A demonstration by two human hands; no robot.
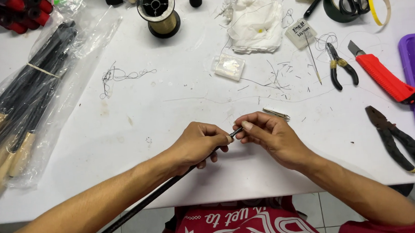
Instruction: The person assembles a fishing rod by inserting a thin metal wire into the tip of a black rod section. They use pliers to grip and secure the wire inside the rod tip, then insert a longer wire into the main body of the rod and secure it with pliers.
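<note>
Nearest me, pale floor tiles showed below the near edge of the white desk point(169, 114), which was scuffed and littered with thread ends and wire snippets. My left hand point(197, 143) was clamped around a thin black rod point(150, 197) just behind its tip. The rod's long axis ran diagonally, from low at the near left, past the desk edge under my forearm, up to its tip at the centre, pointing far and right. My right hand point(268, 134) met it there, thumb and fingers pinched together on the rod's end.

To the right lay black pliers point(401, 140) and, farther off, a red utility knife point(385, 77). At the far left lay a plastic bag of black rods with wooden handles point(21, 101). Beyond sat a spool of gold thread point(159, 11) and a crumpled white cloth point(255, 20).
</note>
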